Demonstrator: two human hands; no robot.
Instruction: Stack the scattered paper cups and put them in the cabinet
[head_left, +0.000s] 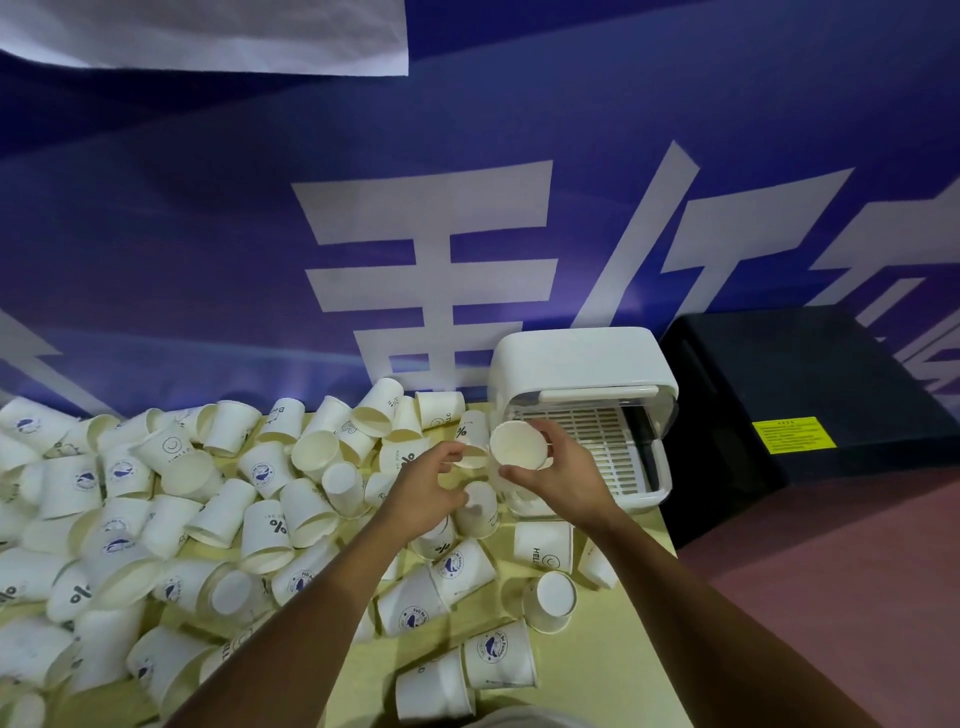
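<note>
Fingers (545, 434) of the right hand (563, 478) are curled round a white paper cup (519, 444), with the thumb pressed against its near wall. The cup is held off the table with its open mouth turned toward the camera, just in front of the cabinet's opening.

Beside it, the fingers (441, 454) of the left hand (421, 491) are bent toward a second cup (474, 458), only the rim of which is seen. Whether that cup is actually gripped cannot be told.

The small white cabinet (576, 364) is set at the far right end of the yellow-green table (582, 660), its front flap swung up and a slotted tray (592, 441) exposed inside.

The scattered cups (270, 530) are spread over most of the table to the left and below the hands. Most are tipped on their sides, some are upright or upside down, and many are printed with dark logos.

A black case (779, 395) bearing a yellow label (793, 435) is placed to the right of the cabinet. A blue banner (208, 249) with large white characters is hung behind everything.
</note>
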